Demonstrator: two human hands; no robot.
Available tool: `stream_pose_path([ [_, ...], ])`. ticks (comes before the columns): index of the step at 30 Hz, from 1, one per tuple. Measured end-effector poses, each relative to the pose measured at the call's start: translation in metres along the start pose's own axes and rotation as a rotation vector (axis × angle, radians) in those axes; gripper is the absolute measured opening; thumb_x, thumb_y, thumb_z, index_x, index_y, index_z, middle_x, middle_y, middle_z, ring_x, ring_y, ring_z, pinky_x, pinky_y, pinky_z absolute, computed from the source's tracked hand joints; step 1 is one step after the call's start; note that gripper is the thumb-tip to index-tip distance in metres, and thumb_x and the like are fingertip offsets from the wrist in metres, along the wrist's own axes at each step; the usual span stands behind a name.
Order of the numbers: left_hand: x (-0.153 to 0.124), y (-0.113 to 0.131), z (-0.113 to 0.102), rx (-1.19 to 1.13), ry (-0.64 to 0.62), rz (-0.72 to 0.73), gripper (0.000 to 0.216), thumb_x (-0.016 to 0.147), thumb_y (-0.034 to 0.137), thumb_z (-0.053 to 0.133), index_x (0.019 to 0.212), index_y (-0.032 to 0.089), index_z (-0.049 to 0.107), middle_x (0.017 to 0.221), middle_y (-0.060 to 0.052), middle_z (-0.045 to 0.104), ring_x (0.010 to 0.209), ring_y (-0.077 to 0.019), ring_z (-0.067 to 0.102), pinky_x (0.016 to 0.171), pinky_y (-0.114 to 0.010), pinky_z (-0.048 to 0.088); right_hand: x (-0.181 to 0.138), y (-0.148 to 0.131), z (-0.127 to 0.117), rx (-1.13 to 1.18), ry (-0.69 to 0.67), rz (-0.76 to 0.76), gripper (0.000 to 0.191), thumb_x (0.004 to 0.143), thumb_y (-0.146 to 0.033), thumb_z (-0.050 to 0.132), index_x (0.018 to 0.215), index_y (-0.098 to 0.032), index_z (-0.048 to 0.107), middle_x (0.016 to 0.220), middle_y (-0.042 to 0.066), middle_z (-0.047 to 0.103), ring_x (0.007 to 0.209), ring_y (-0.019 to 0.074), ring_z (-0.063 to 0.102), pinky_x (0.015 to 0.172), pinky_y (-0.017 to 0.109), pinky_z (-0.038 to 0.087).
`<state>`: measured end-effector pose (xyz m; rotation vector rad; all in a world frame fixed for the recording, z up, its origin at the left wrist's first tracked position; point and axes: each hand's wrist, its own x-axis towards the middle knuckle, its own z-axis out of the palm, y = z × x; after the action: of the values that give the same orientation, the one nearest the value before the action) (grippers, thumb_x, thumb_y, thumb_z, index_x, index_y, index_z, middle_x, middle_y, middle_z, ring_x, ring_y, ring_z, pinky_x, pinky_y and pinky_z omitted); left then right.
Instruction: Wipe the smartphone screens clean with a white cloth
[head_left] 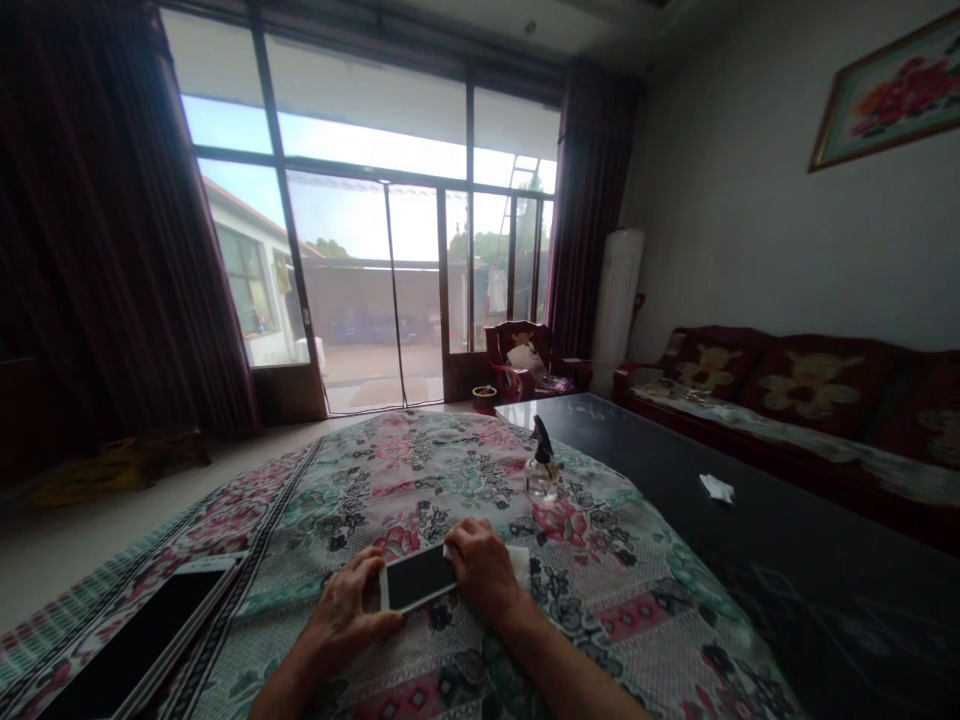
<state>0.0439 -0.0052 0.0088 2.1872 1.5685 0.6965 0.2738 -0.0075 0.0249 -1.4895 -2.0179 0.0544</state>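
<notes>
A white-framed smartphone [418, 578] with a dark screen is held low over the flowered tablecloth [465, 490]. My left hand [349, 608] grips its left end, thumb along the near edge and fingers at the far edge. On the phone's right end rests my right hand [482, 568], its fingers closed on a white wipe [519, 566]. Part of the wipe shows beyond the hand, while the rest is hidden under it. Farther back on the cloth stands a small clear spray bottle [541, 478] with a black nozzle.
A large tablet-like device [142, 640] with a dark screen lies at the lower left. Crumpled white tissue [717, 489] sits on the black table [660, 500] at right. Beyond are a red sofa [795, 380], an armchair [525, 360] and glass doors [367, 290].
</notes>
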Motion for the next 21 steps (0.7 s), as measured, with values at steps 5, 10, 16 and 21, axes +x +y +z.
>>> stream_pose_path([
  [5,0.000,-0.007,0.001,0.036,-0.007,-0.015,0.063,0.057,0.043,0.070,0.114,0.018,0.062,0.138,-0.011,0.050,0.126,-0.0312,0.046,0.104,-0.034,0.038,-0.003,-0.014,0.008,-0.012,-0.017,-0.061,0.016,0.087,-0.015,0.051,0.083,-0.021,0.065,0.094,0.002,0.064,0.094,0.0175,0.053,0.081,0.026,0.039],
  [10,0.000,-0.006,0.007,0.036,0.046,0.027,0.057,0.060,0.041,0.069,0.112,0.019,0.063,0.134,-0.012,0.054,0.124,-0.0321,0.048,0.104,-0.039,0.038,-0.005,-0.031,0.020,-0.009,-0.065,-0.175,0.014,0.089,-0.021,0.052,0.084,-0.022,0.065,0.094,0.002,0.064,0.093,0.0173,0.054,0.083,0.028,0.040],
  [16,-0.004,0.001,0.012,0.076,0.110,0.042,0.052,0.061,0.037,0.069,0.110,0.019,0.064,0.132,-0.012,0.056,0.121,-0.0324,0.051,0.102,-0.042,0.039,-0.003,-0.031,0.019,0.023,-0.058,-0.197,0.015,0.090,-0.022,0.051,0.085,-0.022,0.065,0.094,0.002,0.064,0.094,0.0169,0.054,0.085,0.028,0.039],
  [21,-0.005,0.000,0.012,0.094,0.118,0.076,0.052,0.064,0.040,0.069,0.111,0.020,0.064,0.132,-0.011,0.057,0.121,-0.0315,0.051,0.101,-0.041,0.039,0.003,-0.021,0.014,0.014,-0.049,-0.100,0.016,0.089,-0.019,0.051,0.085,-0.023,0.066,0.095,0.002,0.064,0.092,0.0175,0.054,0.082,0.028,0.039],
])
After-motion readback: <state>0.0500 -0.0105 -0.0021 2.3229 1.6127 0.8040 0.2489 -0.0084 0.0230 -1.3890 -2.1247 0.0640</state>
